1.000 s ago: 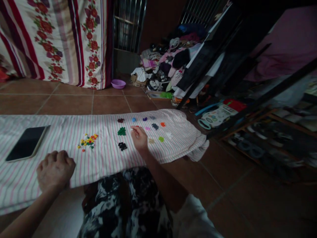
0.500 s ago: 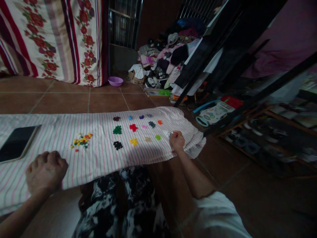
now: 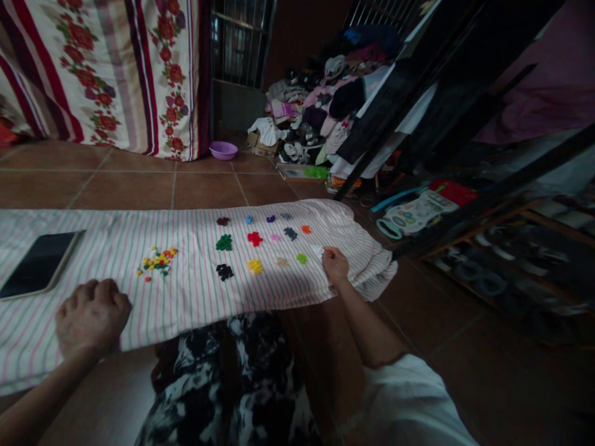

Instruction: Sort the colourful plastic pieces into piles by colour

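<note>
Small coloured pieces, like beads or tiny bricks, lie sorted by colour on the striped cloth (image 3: 190, 303). My right hand (image 3: 336, 266) reaches to the far right, thumb and fingers pinched together at the edge of a small white pile (image 3: 318, 250). What sits between its fingertips is too small to make out. Lime-green pieces (image 3: 302, 258) and orange pieces (image 3: 305, 229) lie nearest to that hand. My left hand (image 3: 93, 316) rests knuckles up on the cloth with curled fingers, its palm hidden. A mixed pile (image 3: 158, 261) of yellow, orange, green and white pieces lies beyond it.
Between the mixed pile and my right hand stand piles of black (image 3: 225, 271), green (image 3: 224, 242), red (image 3: 254, 238) and yellow (image 3: 255, 266) pieces, among others. A phone (image 3: 39, 263) lies at the left. A purple basin (image 3: 223, 150) stands on the tiled floor.
The whole view has shifted slightly, so things appear a little further right. Both hands stay at about the same places on the cloth, the right one still at the white pile.
</note>
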The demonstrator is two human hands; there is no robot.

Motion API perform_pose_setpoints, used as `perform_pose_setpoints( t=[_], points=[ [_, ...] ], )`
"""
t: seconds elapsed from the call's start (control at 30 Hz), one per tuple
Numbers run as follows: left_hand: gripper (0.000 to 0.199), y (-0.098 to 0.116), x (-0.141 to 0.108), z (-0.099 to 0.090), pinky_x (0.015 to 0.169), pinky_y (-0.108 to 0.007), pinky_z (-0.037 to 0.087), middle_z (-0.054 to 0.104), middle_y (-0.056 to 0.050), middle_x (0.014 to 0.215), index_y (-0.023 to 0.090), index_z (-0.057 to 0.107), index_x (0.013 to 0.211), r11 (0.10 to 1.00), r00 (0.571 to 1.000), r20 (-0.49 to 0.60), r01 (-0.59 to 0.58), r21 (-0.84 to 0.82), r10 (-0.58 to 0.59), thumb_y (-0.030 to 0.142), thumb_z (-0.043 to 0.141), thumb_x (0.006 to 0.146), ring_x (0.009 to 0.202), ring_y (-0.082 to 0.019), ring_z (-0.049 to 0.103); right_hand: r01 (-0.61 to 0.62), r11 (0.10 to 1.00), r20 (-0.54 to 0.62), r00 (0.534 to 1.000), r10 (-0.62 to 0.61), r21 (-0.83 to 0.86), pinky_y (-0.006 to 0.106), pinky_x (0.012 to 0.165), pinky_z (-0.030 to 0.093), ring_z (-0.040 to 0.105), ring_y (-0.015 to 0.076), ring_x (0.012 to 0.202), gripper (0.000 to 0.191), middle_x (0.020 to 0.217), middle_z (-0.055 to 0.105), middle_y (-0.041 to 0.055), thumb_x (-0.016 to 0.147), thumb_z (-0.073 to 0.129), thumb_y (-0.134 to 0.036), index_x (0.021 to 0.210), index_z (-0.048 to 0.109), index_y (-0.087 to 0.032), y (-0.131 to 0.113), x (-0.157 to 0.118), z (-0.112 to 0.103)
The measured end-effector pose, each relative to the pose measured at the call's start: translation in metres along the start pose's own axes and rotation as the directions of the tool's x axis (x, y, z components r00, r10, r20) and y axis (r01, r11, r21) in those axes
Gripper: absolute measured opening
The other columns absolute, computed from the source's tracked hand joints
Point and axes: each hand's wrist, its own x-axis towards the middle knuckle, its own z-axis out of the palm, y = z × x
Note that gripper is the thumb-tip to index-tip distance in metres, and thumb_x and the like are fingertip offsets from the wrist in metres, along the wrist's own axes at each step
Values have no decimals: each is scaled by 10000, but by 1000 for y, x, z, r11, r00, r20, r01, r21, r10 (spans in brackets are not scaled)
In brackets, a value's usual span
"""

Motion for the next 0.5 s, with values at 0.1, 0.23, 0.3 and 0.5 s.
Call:
perform_pose_setpoints(
  t=[0.1, 0.23, 0.3, 0.5],
  points=[
    [316, 0, -1, 4, 825, -393, 407, 563, -123, 1074, 176, 540, 961, 994, 999, -41, -27, 107, 31, 308, 276, 849, 1008, -273, 514, 5, 990, 21, 1000, -8, 138, 363, 855, 472, 613, 208, 846, 367, 907, 701, 76, 718, 470, -348, 947, 691, -164, 6, 0, 0],
    [292, -2, -1, 8, 811, -394, 404, 581, -134, 1038, 158, 569, 954, 997, 991, -127, -35, 73, 44, 284, 330, 846, 996, -272, 527, -45, 965, 73, 997, 28, 257, 361, 810, 496, 620, 205, 814, 401, 886, 704, 74, 697, 501, -379, 970, 695, -159, 6, 0, -4],
    [290, -3, -1, 10, 819, -407, 402, 581, -147, 1044, 144, 578, 958, 998, 988, -148, -46, 47, 52, 271, 344, 845, 1000, -279, 531, -51, 967, 99, 995, 27, 252, 353, 763, 505, 615, 200, 773, 395, 828, 700, 65, 687, 510, -376, 956, 702, -158, 3, -1, -7],
    [314, -7, 0, 17, 877, -442, 387, 573, -167, 1107, 143, 588, 991, 999, 984, -172, -48, -11, 46, 280, 348, 841, 1065, -292, 512, 31, 968, 35, 999, -41, 248, 356, 731, 510, 612, 203, 747, 393, 773, 682, 62, 663, 515, -353, 937, 705, -144, -5, -3, -11]
  ],
)
